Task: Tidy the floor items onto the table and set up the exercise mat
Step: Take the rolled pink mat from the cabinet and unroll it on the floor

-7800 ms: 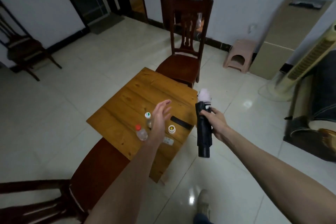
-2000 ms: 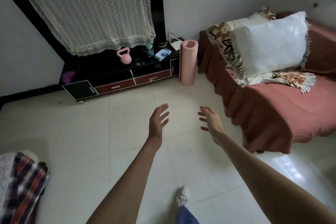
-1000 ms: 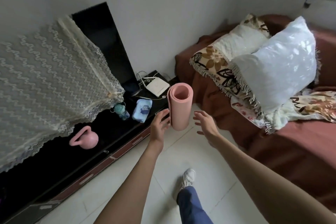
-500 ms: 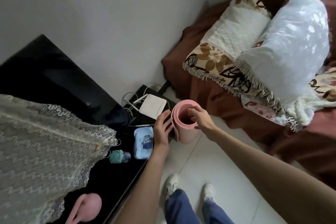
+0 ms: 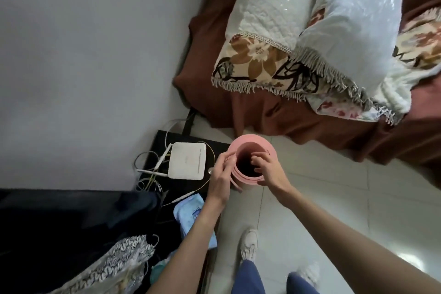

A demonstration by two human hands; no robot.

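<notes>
A person stands over a rolled pink mat (image 5: 250, 148), upright on the tiled floor (image 5: 334, 198) between a black cabinet (image 5: 181, 188) and a brown-covered bed (image 5: 286, 112). The left hand (image 5: 220, 174) pinches the roll's outer layers at the rim; the right hand (image 5: 268, 169) holds the opposite rim, fingers hooked inside the hollow core. A white router (image 5: 187, 160) lies on the cabinet beside the mat.

Rolled mat (image 5: 250, 150) stands upright on the floor (image 5: 334, 198), centre. Router (image 5: 187, 160) on the cabinet (image 5: 71, 217) at 9 o'clock of it, sofa (image 5: 274, 112) with pillows (image 5: 353, 19) at 1 o'clock, shoes (image 5: 249, 244) at 6.
</notes>
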